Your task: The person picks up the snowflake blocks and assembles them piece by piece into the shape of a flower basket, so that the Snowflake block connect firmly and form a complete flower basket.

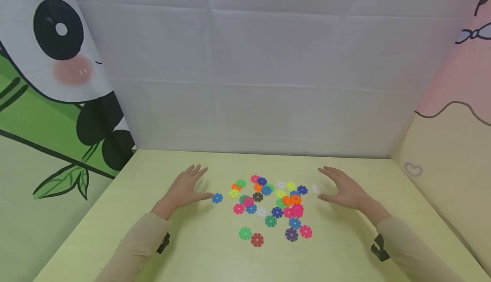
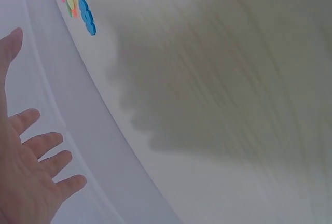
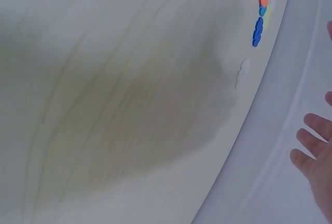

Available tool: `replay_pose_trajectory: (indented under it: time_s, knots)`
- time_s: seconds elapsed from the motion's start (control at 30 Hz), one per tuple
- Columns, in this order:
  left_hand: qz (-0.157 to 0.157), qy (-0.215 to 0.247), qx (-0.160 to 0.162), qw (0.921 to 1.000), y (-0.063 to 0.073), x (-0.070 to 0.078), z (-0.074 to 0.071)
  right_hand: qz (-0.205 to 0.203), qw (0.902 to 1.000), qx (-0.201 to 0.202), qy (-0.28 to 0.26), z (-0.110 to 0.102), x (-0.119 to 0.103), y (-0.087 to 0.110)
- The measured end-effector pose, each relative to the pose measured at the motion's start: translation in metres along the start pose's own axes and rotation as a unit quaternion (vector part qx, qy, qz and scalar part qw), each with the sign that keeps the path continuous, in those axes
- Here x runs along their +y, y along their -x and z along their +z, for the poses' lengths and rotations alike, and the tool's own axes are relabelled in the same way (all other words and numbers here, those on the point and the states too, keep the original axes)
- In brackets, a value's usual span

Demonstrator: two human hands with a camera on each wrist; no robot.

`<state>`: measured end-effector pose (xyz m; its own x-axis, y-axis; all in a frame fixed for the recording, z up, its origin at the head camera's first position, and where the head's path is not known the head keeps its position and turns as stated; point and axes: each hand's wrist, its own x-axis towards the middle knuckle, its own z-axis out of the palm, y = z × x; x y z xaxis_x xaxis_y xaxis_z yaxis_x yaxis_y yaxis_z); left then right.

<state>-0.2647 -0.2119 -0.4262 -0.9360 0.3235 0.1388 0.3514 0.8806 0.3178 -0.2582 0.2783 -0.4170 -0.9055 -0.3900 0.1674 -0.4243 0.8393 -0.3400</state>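
Several flat, notched plastic discs lie loosely spread on the table, some overlapping, in pink, orange, green, blue, white and other colours. My left hand (image 1: 186, 188) hovers at the left of the spread, fingers apart and holding nothing; its thumb is nearest a light blue disc (image 1: 217, 198). On the other side my right hand (image 1: 344, 189) is held with fingers extended, near a white disc (image 1: 316, 188). Toward the front lie a red-brown disc (image 1: 257, 240), a green disc (image 1: 245, 233) and a purple disc (image 1: 291, 234). Both wrist views show the hands raised above the table, casting shadows.
The pale yellow table (image 1: 207, 256) ends at a white cloth backdrop (image 1: 245, 82). A panel with a cartoon drawing (image 1: 57, 77) stands along the left, and a pink and cream panel (image 1: 456, 145) along the right. Dark bands sit on both wrists.
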Motion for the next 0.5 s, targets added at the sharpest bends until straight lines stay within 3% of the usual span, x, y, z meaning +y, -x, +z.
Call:
replay_pose_trajectory:
  time_s: [0.3, 0.5]
  knots:
    - [-0.012, 0.08, -0.026, 0.9964, -0.004, 0.021, 0.007, -0.006, 0.997, 0.01, -0.077, 0.012, -0.014, -0.007]
    - [0.008, 0.139, -0.042, 0.9894, -0.007, 0.037, 0.013, -0.009, 0.991, -0.004, -0.134, 0.02, -0.024, -0.014]
